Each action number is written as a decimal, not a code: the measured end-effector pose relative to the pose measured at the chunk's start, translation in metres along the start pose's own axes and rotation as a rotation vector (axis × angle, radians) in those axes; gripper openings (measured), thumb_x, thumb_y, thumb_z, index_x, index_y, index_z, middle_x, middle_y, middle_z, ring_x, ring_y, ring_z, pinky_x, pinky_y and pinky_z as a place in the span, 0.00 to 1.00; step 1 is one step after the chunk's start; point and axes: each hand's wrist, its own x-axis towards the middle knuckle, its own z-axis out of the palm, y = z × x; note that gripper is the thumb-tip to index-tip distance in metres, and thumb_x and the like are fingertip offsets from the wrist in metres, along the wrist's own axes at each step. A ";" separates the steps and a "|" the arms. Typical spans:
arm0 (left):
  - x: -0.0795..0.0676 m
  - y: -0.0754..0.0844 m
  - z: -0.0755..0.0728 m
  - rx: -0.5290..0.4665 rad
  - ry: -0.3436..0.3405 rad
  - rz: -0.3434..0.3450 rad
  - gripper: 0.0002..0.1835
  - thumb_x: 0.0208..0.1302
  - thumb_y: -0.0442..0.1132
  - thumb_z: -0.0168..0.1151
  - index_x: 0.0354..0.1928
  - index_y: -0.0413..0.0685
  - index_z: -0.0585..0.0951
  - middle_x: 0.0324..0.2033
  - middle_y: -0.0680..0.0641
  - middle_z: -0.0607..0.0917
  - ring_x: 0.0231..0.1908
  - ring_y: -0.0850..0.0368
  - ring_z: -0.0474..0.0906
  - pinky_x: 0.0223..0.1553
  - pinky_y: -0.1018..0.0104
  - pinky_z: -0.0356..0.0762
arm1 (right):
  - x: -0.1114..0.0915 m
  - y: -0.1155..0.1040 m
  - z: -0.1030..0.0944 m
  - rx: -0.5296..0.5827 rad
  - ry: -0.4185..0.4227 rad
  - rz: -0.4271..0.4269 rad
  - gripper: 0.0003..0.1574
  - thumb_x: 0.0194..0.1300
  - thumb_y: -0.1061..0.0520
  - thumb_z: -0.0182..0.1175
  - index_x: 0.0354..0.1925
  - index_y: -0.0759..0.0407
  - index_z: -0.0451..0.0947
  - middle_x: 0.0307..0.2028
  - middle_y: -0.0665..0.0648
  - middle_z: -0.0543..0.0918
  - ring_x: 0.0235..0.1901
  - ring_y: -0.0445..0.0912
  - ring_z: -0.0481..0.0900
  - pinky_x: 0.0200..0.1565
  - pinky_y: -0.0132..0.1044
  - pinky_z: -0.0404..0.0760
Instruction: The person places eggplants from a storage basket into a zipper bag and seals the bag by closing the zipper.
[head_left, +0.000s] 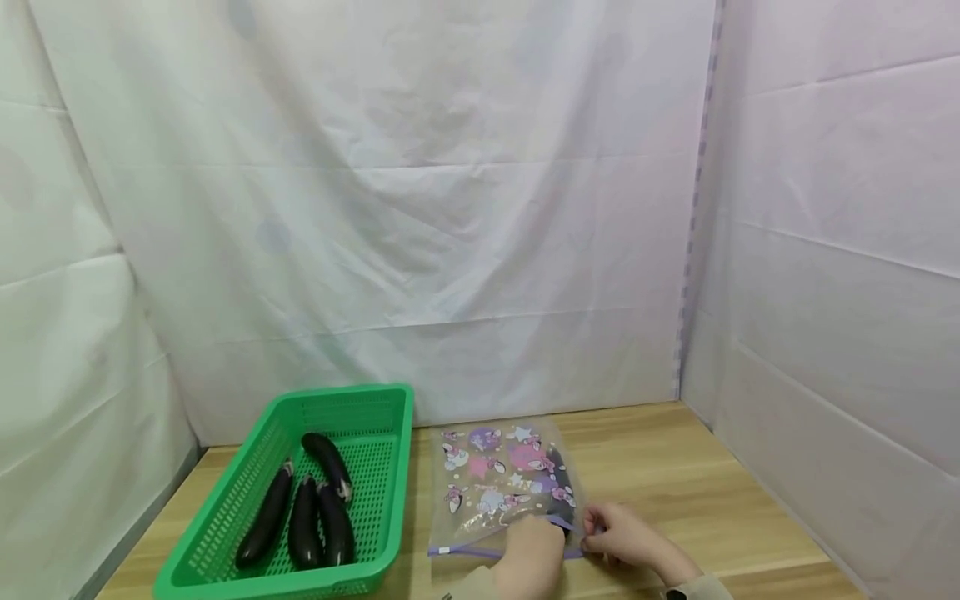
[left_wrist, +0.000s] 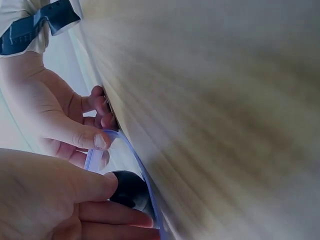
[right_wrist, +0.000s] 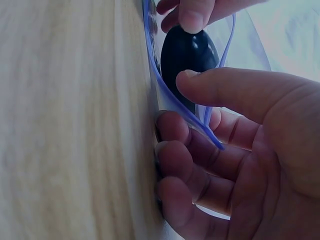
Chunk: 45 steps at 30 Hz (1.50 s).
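Note:
A clear zip bag (head_left: 480, 500) printed with pink cartoon figures and stars lies flat on the table, its purple zip edge toward me. Inside, along its right side, is a dark eggplant (head_left: 559, 483), whose rounded end (right_wrist: 187, 52) shows at the parted mouth. My left hand (head_left: 534, 546) is at that mouth, thumb on the eggplant's end and fingers beside it, gripping it. At the bag's right corner, my right hand (head_left: 626, 542) holds the zip edge (right_wrist: 175, 102) between thumb and fingers; its thumb also lies against the eggplant in the right wrist view.
A green plastic basket (head_left: 405, 467) stands left of the bag, with several eggplants (head_left: 305, 523) in its left part. White cloth (head_left: 420, 250) hangs behind and at both sides of the wooden table (head_left: 675, 467). A dark band (left_wrist: 30, 32) circles my right wrist.

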 end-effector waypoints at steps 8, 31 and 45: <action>0.005 -0.001 0.000 0.152 0.094 -0.025 0.06 0.41 0.44 0.63 0.13 0.57 0.78 0.12 0.57 0.74 0.14 0.62 0.68 0.13 0.67 0.65 | 0.006 -0.006 0.002 0.011 -0.030 0.000 0.10 0.50 0.59 0.61 0.25 0.57 0.67 0.17 0.48 0.73 0.10 0.40 0.69 0.10 0.30 0.66; -0.042 -0.035 -0.048 -0.160 -0.108 0.117 0.11 0.47 0.51 0.63 0.16 0.55 0.78 0.13 0.60 0.73 0.16 0.66 0.69 0.19 0.73 0.67 | 0.013 -0.002 -0.002 0.046 -0.071 -0.065 0.12 0.48 0.60 0.62 0.24 0.60 0.66 0.15 0.48 0.71 0.10 0.37 0.67 0.10 0.29 0.65; -0.086 -0.127 -0.123 -0.402 -0.027 0.122 0.11 0.55 0.49 0.57 0.21 0.55 0.81 0.13 0.63 0.73 0.13 0.72 0.63 0.17 0.80 0.63 | -0.001 0.008 -0.007 0.104 -0.078 0.018 0.13 0.51 0.56 0.61 0.26 0.60 0.66 0.16 0.49 0.70 0.10 0.38 0.65 0.10 0.28 0.63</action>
